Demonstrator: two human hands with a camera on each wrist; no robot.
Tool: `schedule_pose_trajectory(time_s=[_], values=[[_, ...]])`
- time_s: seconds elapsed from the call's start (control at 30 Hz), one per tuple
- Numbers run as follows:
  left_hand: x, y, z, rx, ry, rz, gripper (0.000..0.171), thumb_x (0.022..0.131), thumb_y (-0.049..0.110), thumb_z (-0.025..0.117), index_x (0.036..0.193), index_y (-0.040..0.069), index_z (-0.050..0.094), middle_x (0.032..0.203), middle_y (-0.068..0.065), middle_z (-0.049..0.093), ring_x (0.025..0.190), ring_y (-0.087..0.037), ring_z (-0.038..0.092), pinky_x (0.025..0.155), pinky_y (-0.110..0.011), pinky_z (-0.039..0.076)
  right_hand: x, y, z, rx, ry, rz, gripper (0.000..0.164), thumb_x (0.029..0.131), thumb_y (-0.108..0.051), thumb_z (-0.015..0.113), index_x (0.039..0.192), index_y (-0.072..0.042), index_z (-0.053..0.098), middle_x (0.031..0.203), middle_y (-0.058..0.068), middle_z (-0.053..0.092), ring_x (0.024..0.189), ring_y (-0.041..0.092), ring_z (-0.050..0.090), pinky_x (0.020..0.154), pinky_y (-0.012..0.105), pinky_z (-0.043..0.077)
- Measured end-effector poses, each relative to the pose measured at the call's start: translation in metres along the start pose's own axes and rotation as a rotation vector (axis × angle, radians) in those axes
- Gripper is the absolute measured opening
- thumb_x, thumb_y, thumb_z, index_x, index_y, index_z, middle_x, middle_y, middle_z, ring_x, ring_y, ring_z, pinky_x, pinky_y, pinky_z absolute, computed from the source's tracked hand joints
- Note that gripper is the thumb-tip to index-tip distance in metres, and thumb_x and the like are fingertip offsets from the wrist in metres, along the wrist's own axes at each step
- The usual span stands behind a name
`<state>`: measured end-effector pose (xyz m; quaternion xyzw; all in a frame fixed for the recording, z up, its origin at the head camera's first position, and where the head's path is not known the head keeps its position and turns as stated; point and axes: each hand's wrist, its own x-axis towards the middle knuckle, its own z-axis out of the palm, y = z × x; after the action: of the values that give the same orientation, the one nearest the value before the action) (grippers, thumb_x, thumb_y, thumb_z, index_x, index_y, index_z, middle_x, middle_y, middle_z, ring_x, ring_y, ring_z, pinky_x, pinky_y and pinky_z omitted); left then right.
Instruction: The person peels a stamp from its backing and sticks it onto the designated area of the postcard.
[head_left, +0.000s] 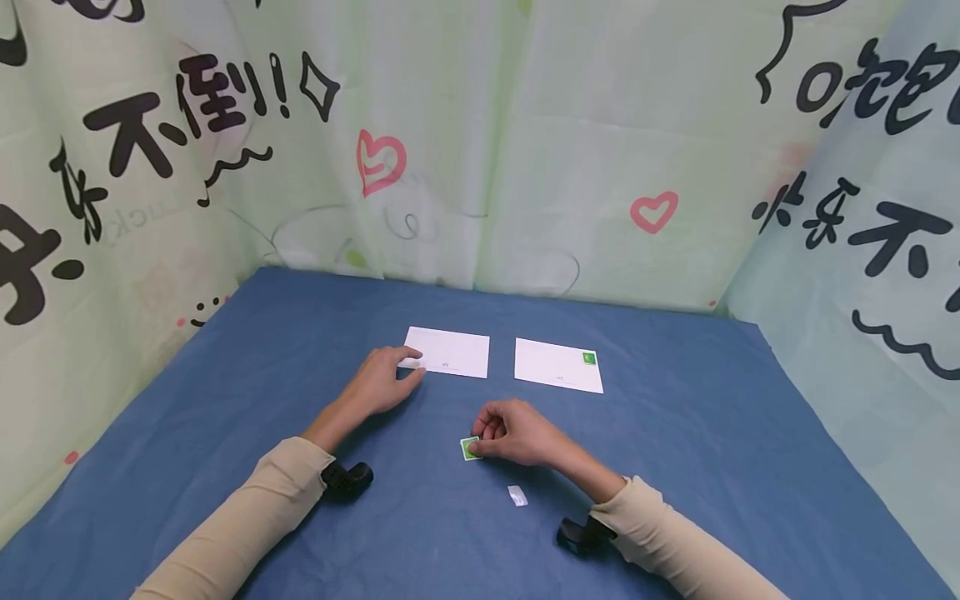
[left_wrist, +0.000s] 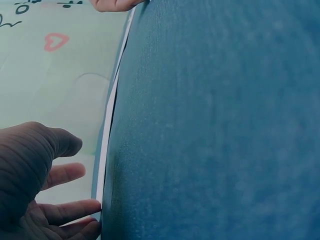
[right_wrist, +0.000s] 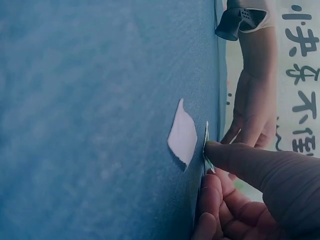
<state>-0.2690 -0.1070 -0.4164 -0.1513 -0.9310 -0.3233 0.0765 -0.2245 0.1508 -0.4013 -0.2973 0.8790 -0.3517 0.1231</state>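
My right hand (head_left: 519, 432) pinches a small square green-and-white paper stamp (head_left: 467, 452); my left hand (head_left: 381, 383), fingers spread, touches a white rectangular envelope (head_left: 457, 352), probably steadying it.

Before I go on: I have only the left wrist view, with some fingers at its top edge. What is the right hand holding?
Observer: The right hand pinches a green stamp; the head view shows it plainly.
Operator: Good. Is that the only stamp in sight?
Observer: No, a second green stamp sits on the right-hand white card, at its far right corner.
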Motion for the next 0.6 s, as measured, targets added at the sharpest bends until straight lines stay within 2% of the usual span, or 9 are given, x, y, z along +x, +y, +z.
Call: schedule_pose_trajectory(time_s=[0.27,0.5,0.6], values=[[-0.001,0.003,-0.002,-0.013,0.004,-0.022,0.038,0.099,0.022,0.064,0.130,0.000,0.067,0.130,-0.022,0.067,0.126,-0.041,0.057,0.108,-0.056,0.042,0.000,-0.002,0.002,-0.029,0.038,-0.020,0.010,0.092,-0.011,0.075,0.088,-0.004,0.070,0.073,-0.003,0.060,0.063,0.004,0.050,0.058,0.021,0.042],[-0.008,0.008,-0.003,-0.020,0.021,-0.002,0.037,0.099,0.023,0.066,0.130,0.002,0.068,0.130,-0.019,0.068,0.126,-0.040,0.058,0.107,-0.055,0.043,-0.004,-0.003,0.002,0.006,0.056,-0.002,0.009,0.092,-0.011,0.075,0.088,-0.004,0.071,0.074,-0.004,0.060,0.062,0.006,0.050,0.057,0.020,0.041],[-0.013,0.010,-0.004,-0.021,0.027,0.028,0.036,0.099,0.021,0.065,0.129,0.001,0.069,0.130,-0.018,0.068,0.127,-0.040,0.057,0.108,-0.055,0.042,-0.007,-0.003,0.003,0.037,0.068,0.022,0.010,0.092,-0.013,0.075,0.088,-0.005,0.071,0.075,-0.004,0.060,0.063,0.007,0.050,0.057,0.020,0.040]])
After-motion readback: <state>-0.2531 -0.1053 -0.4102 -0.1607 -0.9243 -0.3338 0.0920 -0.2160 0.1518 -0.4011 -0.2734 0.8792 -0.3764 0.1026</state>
